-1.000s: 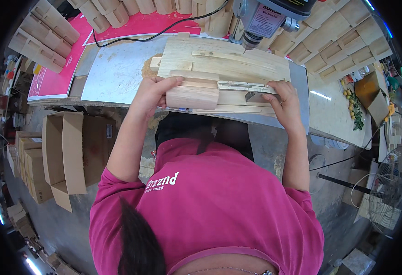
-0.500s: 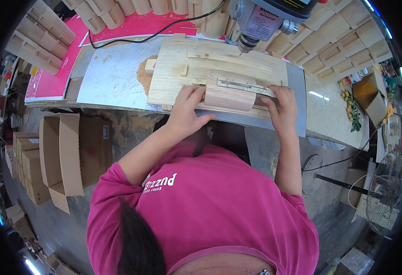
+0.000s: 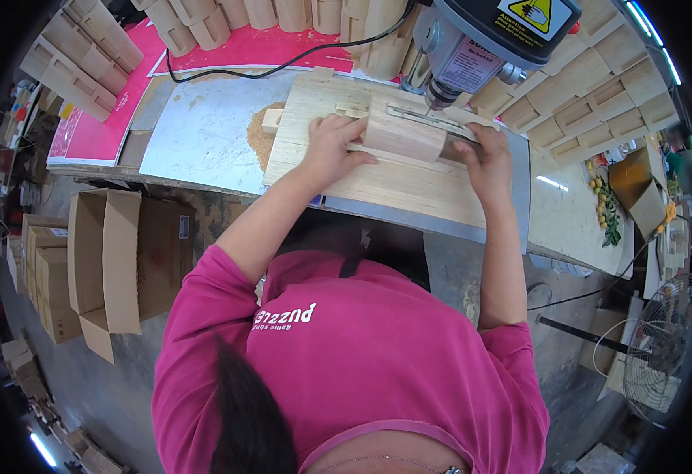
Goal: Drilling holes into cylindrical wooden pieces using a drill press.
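White sheet (image 3: 204, 117), upper left: open room. Left hand (image 3: 334, 150) grasping left end of wooden block (image 3: 401, 134), upper centre, shifted upward since earlier frames, baring board (image 3: 393, 186) toward lower edge; drill chuck (image 3: 441, 95) near. Right hand (image 3: 488, 158) gripping slotted strip (image 3: 425, 118) at block's right.

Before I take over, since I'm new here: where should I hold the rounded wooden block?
Probably by both ends, from left and right: the rounded wooden block lies crosswise, and the drill chuck hangs near its top.

Bright tube lights (image 3: 43, 449), bent, perhaps blurry edges.
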Demonstrator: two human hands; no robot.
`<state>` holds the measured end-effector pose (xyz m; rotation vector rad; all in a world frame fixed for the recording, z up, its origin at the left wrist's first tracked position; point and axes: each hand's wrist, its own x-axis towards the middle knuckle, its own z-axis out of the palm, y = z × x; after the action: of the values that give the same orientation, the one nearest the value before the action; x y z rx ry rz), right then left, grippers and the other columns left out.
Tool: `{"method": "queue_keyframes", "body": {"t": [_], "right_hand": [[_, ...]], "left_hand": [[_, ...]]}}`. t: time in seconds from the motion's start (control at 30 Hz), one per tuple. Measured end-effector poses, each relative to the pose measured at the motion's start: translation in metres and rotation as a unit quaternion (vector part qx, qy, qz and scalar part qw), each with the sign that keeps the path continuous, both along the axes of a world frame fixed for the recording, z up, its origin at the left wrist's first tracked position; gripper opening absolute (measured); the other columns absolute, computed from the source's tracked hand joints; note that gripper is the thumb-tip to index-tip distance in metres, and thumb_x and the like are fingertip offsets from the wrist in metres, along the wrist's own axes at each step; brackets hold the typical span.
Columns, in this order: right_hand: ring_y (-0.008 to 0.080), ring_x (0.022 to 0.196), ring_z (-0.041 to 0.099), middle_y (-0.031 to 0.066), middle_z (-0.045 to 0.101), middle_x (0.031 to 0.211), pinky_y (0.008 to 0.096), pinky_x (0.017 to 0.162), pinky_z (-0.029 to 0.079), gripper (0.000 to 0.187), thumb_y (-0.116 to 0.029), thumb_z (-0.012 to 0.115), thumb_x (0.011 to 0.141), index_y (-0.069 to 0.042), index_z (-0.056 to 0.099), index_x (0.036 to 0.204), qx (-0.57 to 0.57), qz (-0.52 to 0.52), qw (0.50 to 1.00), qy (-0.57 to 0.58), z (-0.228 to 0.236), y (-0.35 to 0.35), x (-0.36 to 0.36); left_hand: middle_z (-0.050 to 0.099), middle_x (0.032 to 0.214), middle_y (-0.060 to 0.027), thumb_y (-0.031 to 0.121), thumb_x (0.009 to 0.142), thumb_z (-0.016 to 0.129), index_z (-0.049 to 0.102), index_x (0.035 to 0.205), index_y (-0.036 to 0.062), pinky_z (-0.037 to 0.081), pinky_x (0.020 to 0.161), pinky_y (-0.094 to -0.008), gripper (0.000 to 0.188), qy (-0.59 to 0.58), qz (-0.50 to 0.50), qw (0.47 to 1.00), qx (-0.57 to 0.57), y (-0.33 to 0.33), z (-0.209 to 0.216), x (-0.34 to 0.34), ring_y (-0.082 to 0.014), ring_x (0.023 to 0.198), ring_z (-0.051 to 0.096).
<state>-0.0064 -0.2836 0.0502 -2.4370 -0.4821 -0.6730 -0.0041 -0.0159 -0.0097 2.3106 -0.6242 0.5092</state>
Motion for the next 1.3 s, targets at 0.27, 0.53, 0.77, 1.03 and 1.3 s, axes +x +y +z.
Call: {"method": "queue_keyframes", "body": {"t": [0.27,0.53,0.77,1.03,1.3], "right_hand": [[0.0154,0.097,0.054,0.0061,0.06,0.101,0.0298,0.086,0.041,0.03,-0.015,0.066,0.081,-0.004,0.058,0.108,0.24,0.026,0.97,-0.04,0.052,-0.01,0.007],[0.0132,0.091,0.055,0.0064,0.061,0.098,0.0274,0.079,0.044,0.031,-0.027,0.049,0.093,-0.002,0.058,0.108,0.267,0.021,0.955,-0.13,0.186,-0.02,0.07],[0.0247,0.067,0.056,0.0182,0.059,0.074,0.0315,0.062,0.044,0.036,-0.029,0.045,0.089,0.003,0.06,0.089,-0.005,-0.152,0.987,-0.047,0.187,0.004,0.061],[0.0152,0.062,0.052,0.0097,0.056,0.072,0.0267,0.056,0.041,0.013,-0.011,0.057,0.085,0.0,0.06,0.09,0.011,-0.094,0.99,-0.1,0.139,0.019,-0.037],[0.0212,0.057,0.053,0.0113,0.057,0.069,0.0286,0.052,0.041,0.007,-0.002,0.056,0.082,0.001,0.061,0.086,0.143,-0.027,0.975,-0.166,0.055,0.026,-0.042]], "left_hand": [[0.053,0.079,-0.0017,0.026,0.063,0.076,0.057,0.11,0.0103,0.031,0.079,-0.0377,0.053,0.032,-0.04,0.998,0.028,0.02,0.001,0.005,-0.0196,0.085,0.052],[0.052,0.08,-0.0023,0.025,0.065,0.075,0.056,0.112,0.0097,0.031,0.08,-0.0369,0.053,0.032,-0.049,0.998,0.029,0.015,0.001,0.004,-0.0199,0.082,0.053],[0.051,0.08,-0.0026,0.024,0.065,0.074,0.059,0.104,0.0106,0.032,0.08,-0.0361,0.044,0.046,-0.045,0.998,0.027,0.014,0.002,0.004,-0.0207,0.08,0.051],[0.047,0.075,-0.0021,0.022,0.067,0.074,0.062,0.094,0.0114,0.032,0.077,-0.0337,0.032,0.07,-0.035,0.997,0.02,0.016,0.006,0.002,-0.02,0.074,0.048],[0.051,0.079,-0.0015,0.024,0.065,0.075,0.059,0.109,0.0118,0.03,0.079,-0.0354,0.048,0.049,-0.047,0.997,0.03,0.016,0.003,0.004,-0.0182,0.078,0.052]]}}
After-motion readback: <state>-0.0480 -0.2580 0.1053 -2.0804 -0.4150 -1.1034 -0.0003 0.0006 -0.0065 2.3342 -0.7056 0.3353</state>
